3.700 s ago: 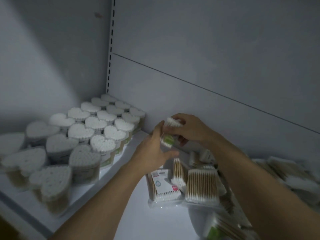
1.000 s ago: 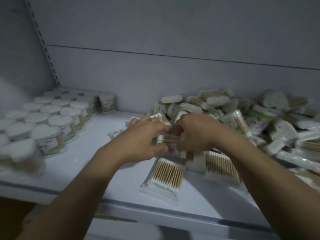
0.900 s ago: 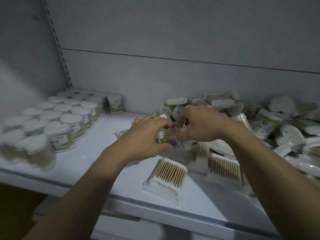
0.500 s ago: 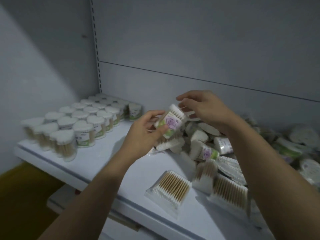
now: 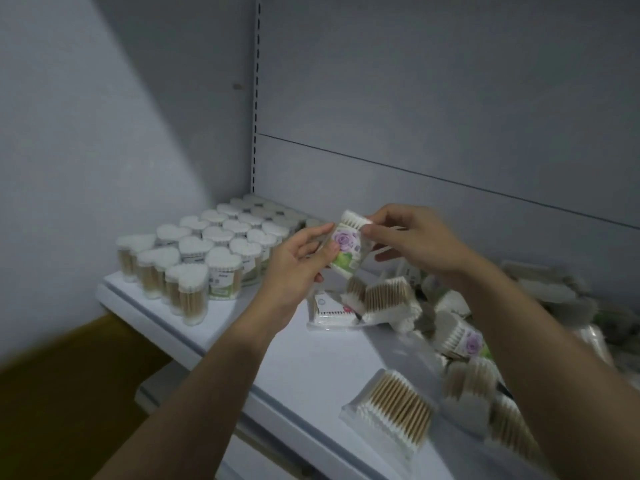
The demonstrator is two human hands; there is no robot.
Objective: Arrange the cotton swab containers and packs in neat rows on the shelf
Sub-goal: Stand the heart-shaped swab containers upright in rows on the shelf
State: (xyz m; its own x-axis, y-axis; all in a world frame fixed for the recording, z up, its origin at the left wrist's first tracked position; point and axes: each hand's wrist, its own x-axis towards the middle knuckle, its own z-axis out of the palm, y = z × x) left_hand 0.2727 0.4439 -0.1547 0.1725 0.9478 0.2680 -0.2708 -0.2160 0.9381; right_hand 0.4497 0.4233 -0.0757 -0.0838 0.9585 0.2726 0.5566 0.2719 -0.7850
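Head view. Light is dim and the frame edges are blurred.

The white metal shelf [image 5: 304, 362] runs from its left corner out to the right. Both hands are raised above its middle, sharing one clear plastic swab container with a purple-rose and green label [image 5: 344, 249]. The left hand [image 5: 298, 268] grips the lower body, thumb on the label. The right hand [image 5: 412, 244] pinches the white swab-tip end between thumb and fingertips. The container is tilted and held clear of the shelf.

Done, as I read it:
- A block of heart-shaped clear containers with white swab tops [image 5: 207, 251] stands upright in rows at the shelf's left end.
- It reaches from the back panel nearly to the front edge, and the rows look straight.

Left to do:
- A loose heap of containers and packs [image 5: 540, 299] lies jumbled along the right part, too blurred to count.
- A second rose-label container [image 5: 460, 341] lies on its side at the heap's near edge.
- A flat clear pack of wooden-stemmed swabs [image 5: 391, 414] sits alone by the front edge.
- Another flat pack with a white card label [image 5: 329, 308] lies just below the hands, touching further packs.

My judgement: well under half done. The containers are partly ranked and no packs are in rows yet. The held container looks due for placing, and the bare shelf between block and heap seems the likely spot.
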